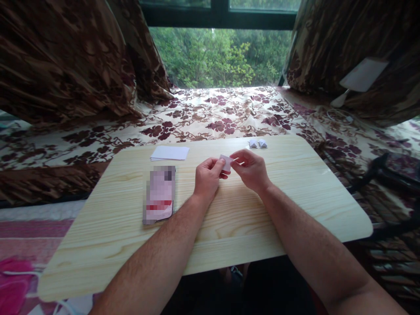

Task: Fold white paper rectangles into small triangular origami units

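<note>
Matt paper piece [227, 164]; smooth wood-grain table [243, 223].

White lamp [365, 75] by patterned curtain [337, 39]; green foliage [210, 57] outside dark-framed window [221, 18].

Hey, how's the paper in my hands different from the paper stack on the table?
The held paper is raised in your left hand, with the fingers of your right hand at its edge; the paper stack lies on the table. The held paper looks smaller and squarer; the stack is wider and oblong. Both look whitish.
</note>
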